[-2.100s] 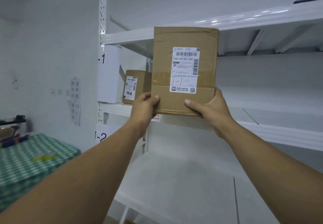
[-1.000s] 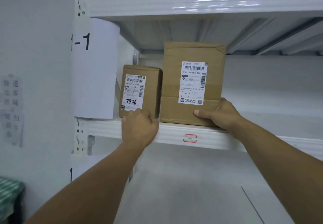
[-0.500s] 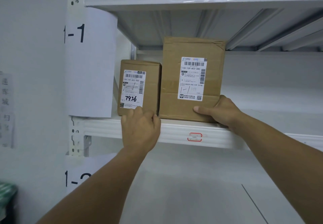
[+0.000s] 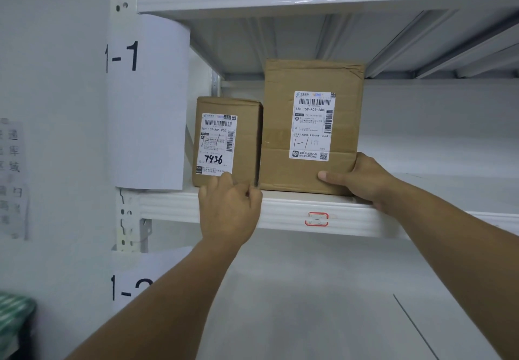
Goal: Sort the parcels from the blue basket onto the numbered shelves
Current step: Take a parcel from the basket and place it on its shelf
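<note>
- The tall parcel was held up in the air in both hands two seconds ago. It now stands on the shelf, and the left hand has dropped away from it.
- Two hands in view.
- The right hand grips the tall parcel's lower right corner, with the thumb flat across the front and the fingers hidden round the side.
- The left hand has curled fingers, with the fingertips against the lower front of the short parcel. I cannot tell whether it actually grips.
- Two parcels, both brown cardboard and both upright, stand side by side near the left end of the shelf, almost touching.
- Each carries one white label with barcodes. The tall one reads 15H-159-A03-280 and has "1-1" pen strokes on it. The short one has "7436" written on it in black marker.
- The tall parcel has a taped seam across the middle and a crumpled top right corner.
- Two paper signs hang on the left post: "1-1" beside this shelf, and "1-2" below, partly cut off.
- One red mark is on the shelf's front rim.
- A green checked cloth shows at the far lower left.
</note>
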